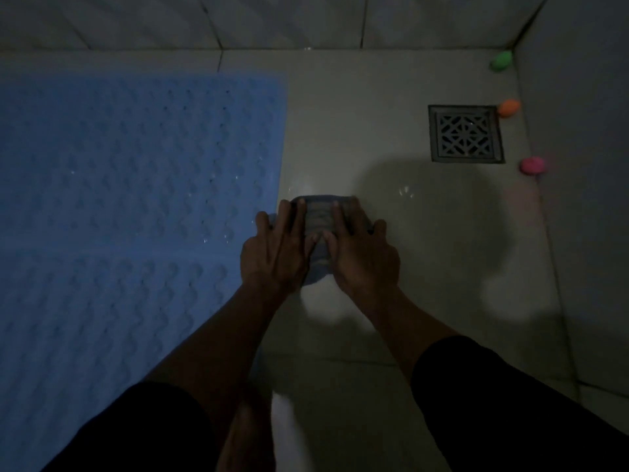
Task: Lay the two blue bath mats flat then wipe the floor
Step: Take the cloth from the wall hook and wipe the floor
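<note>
Both hands [320, 247] press a cloth [320, 216] between mat [136, 165] and drain [465, 133].

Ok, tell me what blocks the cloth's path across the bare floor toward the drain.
Nothing visible does. Both hands press the cloth flat on bare tile; the floor up to the drain is open. The blue mats lie to the left.

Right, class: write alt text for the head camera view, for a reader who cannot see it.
Both hands, left hand and right hand, press a folded grey cloth flat on a dim tiled floor. Blue bath mats lie flat to the left; a square drain and three small coloured objects sit by the right wall.
</note>
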The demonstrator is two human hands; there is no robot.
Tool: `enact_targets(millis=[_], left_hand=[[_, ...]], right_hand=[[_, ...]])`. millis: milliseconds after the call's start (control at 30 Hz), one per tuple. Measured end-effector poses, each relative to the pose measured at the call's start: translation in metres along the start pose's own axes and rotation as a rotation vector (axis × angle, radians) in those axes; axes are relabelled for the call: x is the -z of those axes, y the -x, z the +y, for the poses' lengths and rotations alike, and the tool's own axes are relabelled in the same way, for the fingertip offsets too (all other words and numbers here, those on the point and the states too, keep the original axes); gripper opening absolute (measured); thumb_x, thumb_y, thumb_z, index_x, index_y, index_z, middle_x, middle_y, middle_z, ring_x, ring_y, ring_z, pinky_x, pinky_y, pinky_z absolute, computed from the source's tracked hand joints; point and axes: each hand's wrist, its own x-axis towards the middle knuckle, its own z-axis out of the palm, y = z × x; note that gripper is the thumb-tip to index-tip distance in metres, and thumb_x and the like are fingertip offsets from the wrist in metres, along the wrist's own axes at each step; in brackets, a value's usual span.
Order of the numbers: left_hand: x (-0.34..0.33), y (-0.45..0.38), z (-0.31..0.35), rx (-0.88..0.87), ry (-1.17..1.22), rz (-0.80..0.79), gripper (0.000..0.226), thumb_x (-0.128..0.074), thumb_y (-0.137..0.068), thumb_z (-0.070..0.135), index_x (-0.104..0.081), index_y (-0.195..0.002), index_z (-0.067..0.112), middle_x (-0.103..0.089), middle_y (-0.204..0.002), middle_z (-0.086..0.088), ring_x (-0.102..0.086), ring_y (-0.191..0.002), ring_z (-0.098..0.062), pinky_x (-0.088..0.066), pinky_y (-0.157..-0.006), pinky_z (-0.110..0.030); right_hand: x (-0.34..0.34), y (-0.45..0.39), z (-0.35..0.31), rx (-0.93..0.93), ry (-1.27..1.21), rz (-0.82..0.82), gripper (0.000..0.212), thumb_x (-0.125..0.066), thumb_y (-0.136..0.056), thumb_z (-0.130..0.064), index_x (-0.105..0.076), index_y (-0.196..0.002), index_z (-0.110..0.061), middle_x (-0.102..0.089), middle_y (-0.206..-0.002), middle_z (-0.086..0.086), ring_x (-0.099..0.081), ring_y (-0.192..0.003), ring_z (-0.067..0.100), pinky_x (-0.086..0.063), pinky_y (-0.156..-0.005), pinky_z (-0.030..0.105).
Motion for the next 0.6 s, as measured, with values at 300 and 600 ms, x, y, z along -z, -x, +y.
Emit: enact_targets(millis=[300,600], left_hand=[[-0.009,0.069,0.002,0.056,-0.009,-0.058,0.073,-0.029,-0.1,0.057,-0.009,-0.158,0.018,-0.026,-0.154,-0.006,-0.041,-0.124,-0.038,-0.041,-0.062,-0.036],[-0.027,0.138,-0.012,0.015,0.066,0.019,0.068,-0.026,-0.101,0.056,-0.016,-0.157,0.019,-0.029,-0.153,-0.006,-0.043,-0.123,-0.036,-0.045,-0.064,-0.036]], right_hand=[[-0.017,0.062,-0.012,0.011,0.05,-0.018,0.058,-0.025,-0.104,-0.048,-0.007,-0.158,-0.032,0.0,-0.166,-0.01,-0.032,-0.132,0.041,-0.034,-0.065,0.038],[-0.045,0.131,-0.018,-0.015,0.179,0.175,0.053,-0.034,-0.098,-0.045,-0.056,-0.14,-0.021,-0.051,-0.147,0.003,-0.062,-0.093,0.04,-0.048,-0.049,0.033]])
